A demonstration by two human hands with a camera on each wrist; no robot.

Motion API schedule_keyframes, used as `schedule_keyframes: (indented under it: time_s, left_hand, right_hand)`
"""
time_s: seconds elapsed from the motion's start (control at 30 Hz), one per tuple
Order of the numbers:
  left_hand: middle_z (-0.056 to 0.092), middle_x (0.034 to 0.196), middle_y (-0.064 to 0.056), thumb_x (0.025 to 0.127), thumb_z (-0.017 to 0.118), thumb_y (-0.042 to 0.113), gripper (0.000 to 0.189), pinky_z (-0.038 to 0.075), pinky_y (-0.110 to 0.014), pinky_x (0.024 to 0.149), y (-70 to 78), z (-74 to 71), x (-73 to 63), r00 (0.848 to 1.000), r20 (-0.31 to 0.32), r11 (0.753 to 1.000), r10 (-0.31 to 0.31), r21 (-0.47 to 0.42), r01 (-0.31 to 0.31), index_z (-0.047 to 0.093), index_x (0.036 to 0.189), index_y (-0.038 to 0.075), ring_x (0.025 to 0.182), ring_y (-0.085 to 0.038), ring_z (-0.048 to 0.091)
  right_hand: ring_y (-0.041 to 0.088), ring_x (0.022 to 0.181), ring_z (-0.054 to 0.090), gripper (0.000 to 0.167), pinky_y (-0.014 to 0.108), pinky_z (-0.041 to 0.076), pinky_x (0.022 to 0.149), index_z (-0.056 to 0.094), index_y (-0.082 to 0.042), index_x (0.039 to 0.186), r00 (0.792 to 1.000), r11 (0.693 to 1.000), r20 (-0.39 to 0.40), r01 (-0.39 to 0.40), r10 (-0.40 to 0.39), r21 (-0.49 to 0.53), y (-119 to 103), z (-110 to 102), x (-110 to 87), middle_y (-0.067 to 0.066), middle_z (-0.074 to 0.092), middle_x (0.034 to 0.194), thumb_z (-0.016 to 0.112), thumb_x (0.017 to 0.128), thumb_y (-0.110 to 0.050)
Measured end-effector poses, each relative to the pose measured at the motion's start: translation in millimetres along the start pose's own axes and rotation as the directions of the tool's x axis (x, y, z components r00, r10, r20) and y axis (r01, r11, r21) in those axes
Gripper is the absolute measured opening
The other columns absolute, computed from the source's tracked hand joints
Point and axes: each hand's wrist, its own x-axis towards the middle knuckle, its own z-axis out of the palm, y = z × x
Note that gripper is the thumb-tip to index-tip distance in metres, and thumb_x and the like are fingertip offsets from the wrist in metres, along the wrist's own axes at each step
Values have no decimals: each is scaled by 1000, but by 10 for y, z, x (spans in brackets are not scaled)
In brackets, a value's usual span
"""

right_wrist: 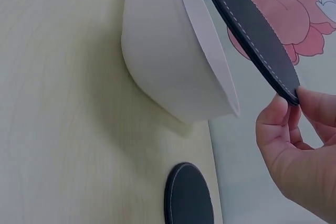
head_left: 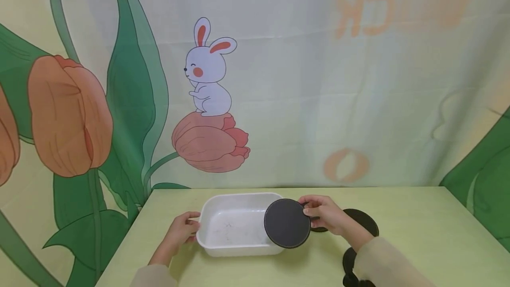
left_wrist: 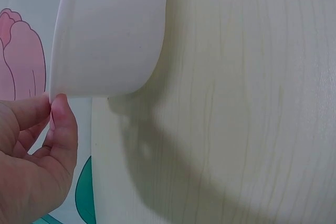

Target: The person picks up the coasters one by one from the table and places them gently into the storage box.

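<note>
A white rectangular tub with rounded corners stands on the table. At its left end, my left hand pinches the rim between thumb and fingers, as the left wrist view shows at the tub's edge. My right hand pinches a round black coaster by its right edge. Raised and tilted, the coaster overlaps the tub's right end in the head view. Pale stitching runs round the coaster's border in the right wrist view, where it hangs above the tub's rim.
Another black coaster lies right of the tub. Farther right is a further black disc, partly behind my right forearm. Nearer me lie a smaller black round piece and dark items partly hidden by the sleeve. A printed curtain hangs behind the table.
</note>
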Motion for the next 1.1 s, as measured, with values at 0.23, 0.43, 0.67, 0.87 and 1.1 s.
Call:
schedule_keyframes:
  time_s: [0.23,0.43,0.67,0.87,1.1]
  left_hand:
    - [52,87,-11,85,49,-1,32,48,-26,56,5,-2,-1,1000,6,1000,-5,-3,5,48,117,-3,69,-17,56]
    - [52,86,-10,85,50,-1,32,48,-26,56,3,1,2,1000,4,1000,-8,-12,8,48,117,-3,68,-16,56]
    - [53,86,-11,85,50,-1,32,48,-26,55,-5,-4,-2,1000,0,1000,-3,-23,3,49,117,-3,67,-16,56]
    - [52,85,-10,85,50,-1,32,48,-26,55,-1,-2,-2,1000,0,1000,-6,-24,6,48,117,-3,65,-13,55]
    - [53,85,-10,85,50,-1,32,48,-25,55,-13,-4,9,1000,-2,1000,-8,-26,8,49,117,-3,65,-13,54]
  right_hand:
    - [9,56,50,31,21,44,51,48,5,114,1000,1000,-30,-4,5,22,-4,185,140,-1,53,77,53,84,-2]
    - [10,56,49,31,22,45,50,49,2,114,998,1000,-65,-14,15,27,28,313,273,0,50,77,53,83,0]
    - [9,57,50,32,21,45,49,52,2,113,987,998,-156,-28,36,55,69,542,450,0,48,75,54,81,1]
    - [10,59,53,33,20,44,48,53,1,113,973,995,-219,-51,70,89,136,741,599,0,49,73,54,80,2]
    - [9,57,55,32,20,43,46,53,2,111,969,992,-238,-37,66,121,249,894,721,-1,55,70,53,79,4]
